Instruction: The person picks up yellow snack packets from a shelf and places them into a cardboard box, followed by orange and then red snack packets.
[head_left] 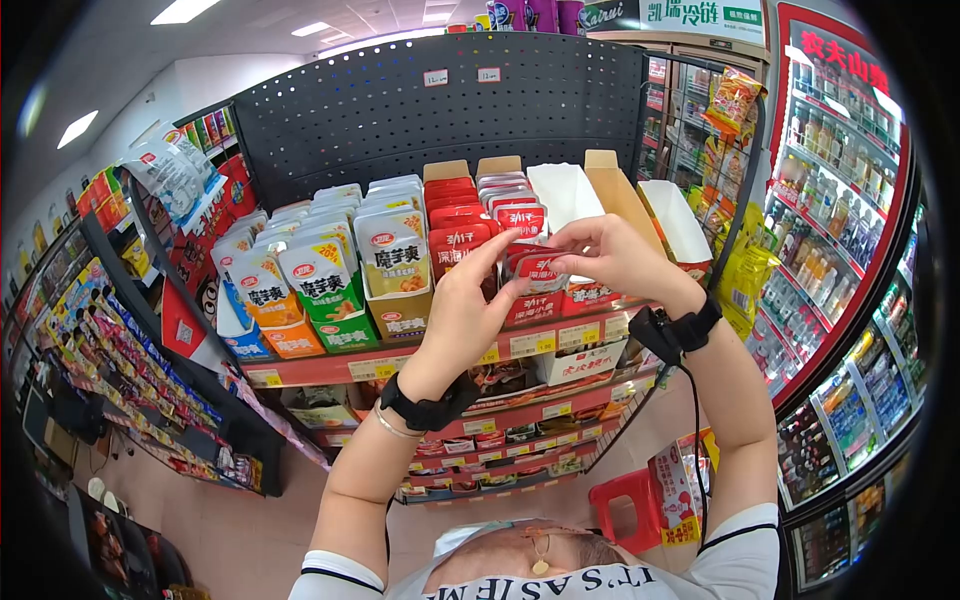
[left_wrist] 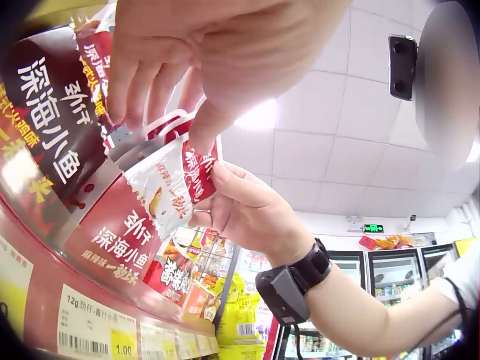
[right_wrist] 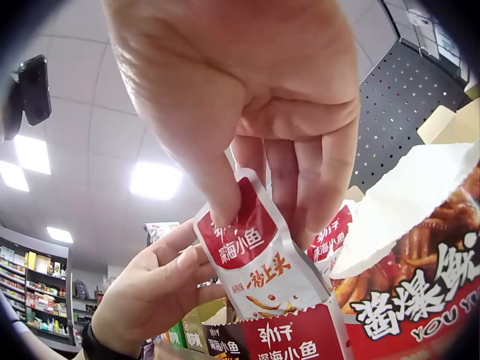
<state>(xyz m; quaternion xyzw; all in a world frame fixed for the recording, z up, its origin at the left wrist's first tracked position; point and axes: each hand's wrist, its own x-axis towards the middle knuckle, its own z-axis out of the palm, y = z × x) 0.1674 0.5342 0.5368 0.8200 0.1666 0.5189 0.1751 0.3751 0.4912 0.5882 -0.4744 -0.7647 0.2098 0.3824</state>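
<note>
A red and white snack packet [right_wrist: 259, 262] stands upright at the front of its red display box [right_wrist: 292, 337]. My right hand [head_left: 607, 262] pinches the packet's top edge between thumb and fingers, seen closely in the right wrist view. My left hand [head_left: 466, 315] is on the packets' other side, its thumb and fingers around the upper left edge of the packets [left_wrist: 196, 169]. More red packets stand in rows behind, in the head view.
Boxes of white, orange and green packets [head_left: 330, 280] stand to the left. An open white box [head_left: 565, 195] and a brown box [head_left: 625, 205] are right of the red rows. Price tags line the shelf edge [head_left: 400, 362]; yellow bags [head_left: 748, 280] hang at the right.
</note>
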